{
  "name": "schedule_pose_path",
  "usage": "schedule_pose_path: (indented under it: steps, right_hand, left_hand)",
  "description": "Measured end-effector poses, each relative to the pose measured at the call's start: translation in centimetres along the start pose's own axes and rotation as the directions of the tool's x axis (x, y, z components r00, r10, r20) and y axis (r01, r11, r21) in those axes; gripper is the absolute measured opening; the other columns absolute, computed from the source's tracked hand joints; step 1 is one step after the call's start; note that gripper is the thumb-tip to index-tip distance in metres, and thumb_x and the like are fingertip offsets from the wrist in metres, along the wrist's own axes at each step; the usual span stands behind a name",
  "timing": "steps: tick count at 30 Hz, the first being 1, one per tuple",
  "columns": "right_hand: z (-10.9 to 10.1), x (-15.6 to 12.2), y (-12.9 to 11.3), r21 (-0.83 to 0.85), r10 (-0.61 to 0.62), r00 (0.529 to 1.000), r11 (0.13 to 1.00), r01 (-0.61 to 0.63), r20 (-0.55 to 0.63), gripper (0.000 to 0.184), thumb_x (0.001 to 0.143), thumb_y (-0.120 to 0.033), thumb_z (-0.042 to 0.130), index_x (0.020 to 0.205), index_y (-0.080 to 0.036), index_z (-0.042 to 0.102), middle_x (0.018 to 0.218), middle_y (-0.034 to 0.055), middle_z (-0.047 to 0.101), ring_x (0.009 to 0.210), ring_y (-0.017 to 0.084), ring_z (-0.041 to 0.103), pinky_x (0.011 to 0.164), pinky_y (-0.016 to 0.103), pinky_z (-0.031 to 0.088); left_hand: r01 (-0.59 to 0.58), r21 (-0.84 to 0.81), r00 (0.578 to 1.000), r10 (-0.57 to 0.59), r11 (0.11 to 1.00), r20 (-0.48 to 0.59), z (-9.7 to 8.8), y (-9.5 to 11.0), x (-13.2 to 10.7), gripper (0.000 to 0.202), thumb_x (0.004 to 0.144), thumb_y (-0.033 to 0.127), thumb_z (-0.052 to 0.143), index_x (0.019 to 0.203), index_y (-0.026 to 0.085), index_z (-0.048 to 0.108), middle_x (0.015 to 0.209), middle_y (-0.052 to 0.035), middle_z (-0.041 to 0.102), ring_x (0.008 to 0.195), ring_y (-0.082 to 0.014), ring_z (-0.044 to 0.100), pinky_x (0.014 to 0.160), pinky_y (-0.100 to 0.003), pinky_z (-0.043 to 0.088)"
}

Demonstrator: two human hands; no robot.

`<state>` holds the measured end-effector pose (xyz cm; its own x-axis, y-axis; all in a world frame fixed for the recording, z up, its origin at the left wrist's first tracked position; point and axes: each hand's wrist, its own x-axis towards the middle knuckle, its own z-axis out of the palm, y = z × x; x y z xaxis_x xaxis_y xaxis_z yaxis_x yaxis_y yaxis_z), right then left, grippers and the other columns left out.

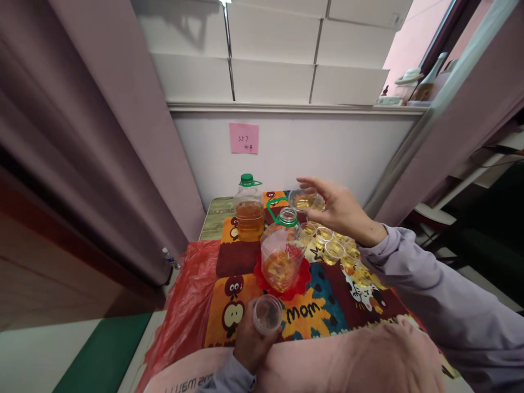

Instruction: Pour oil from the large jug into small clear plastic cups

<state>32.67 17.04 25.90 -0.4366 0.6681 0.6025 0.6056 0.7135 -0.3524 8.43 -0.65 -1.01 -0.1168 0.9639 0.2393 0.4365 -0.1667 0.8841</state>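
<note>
My right hand (341,210) is raised over the back of the table, fingers closed around a small clear cup of amber liquid (303,200). Below it stand several filled small cups (332,246) in a cluster. My left hand (250,343) is low near the front edge, gripping an empty clear cup (267,314). An open large plastic jug (281,254) with a green neck ring, part full of amber liquid, stands on a red mat (303,277) between the hands. A second jug (248,210) with a green cap stands behind it.
A colourful cartoon cloth (311,314) over a red plastic sheet (186,295) covers the small table. Curtains hang left and right. A pink note (244,138) is stuck on the white wall. A small bottle (170,257) stands at the left floor edge.
</note>
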Motion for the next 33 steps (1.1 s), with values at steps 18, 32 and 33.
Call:
schedule_pose_path:
  steps: [18, 32, 33]
  right_hand:
    - [0.06, 0.85, -0.04, -0.215, -0.147, 0.987, 0.964, 0.157, 0.062, 0.066, 0.083, -0.014, 0.062, 0.149, -0.020, 0.059, 0.134, 0.0137, 0.076, 0.117, 0.032, 0.072, 0.113, 0.058, 0.048]
    - [0.37, 0.95, -0.15, -0.302, -0.198, 0.979, 0.932, 0.202, 0.044, 0.069, 0.084, -0.007, 0.058, 0.151, -0.022, 0.057, 0.136, 0.0128, 0.074, 0.124, 0.031, 0.070, 0.123, 0.064, 0.037]
    - [0.42, 0.98, -0.17, -0.306, -0.201, 0.979, 0.930, 0.205, 0.044, 0.069, 0.084, -0.007, 0.058, 0.151, -0.022, 0.057, 0.136, 0.0129, 0.074, 0.125, 0.031, 0.069, 0.123, 0.065, 0.036]
  left_hand:
    - [-0.043, 0.036, 0.999, 0.044, 0.998, -0.004, 0.01, -0.36, -0.11, 0.050, 0.072, 0.030, 0.078, 0.121, 0.023, 0.069, 0.111, -0.0097, 0.080, 0.101, -0.0328, 0.080, 0.090, -0.047, 0.068]
    - [-0.079, 0.036, 0.997, 0.079, 0.996, -0.007, 0.04, -0.39, -0.19, 0.048, 0.076, 0.032, 0.077, 0.122, 0.021, 0.071, 0.114, -0.0121, 0.079, 0.103, -0.0323, 0.080, 0.092, -0.046, 0.068]
    - [-0.079, 0.035, 0.997, 0.080, 0.996, -0.006, 0.07, -0.44, -0.19, 0.048, 0.075, 0.032, 0.078, 0.122, 0.021, 0.071, 0.114, -0.0119, 0.079, 0.104, -0.0323, 0.080, 0.092, -0.046, 0.068]
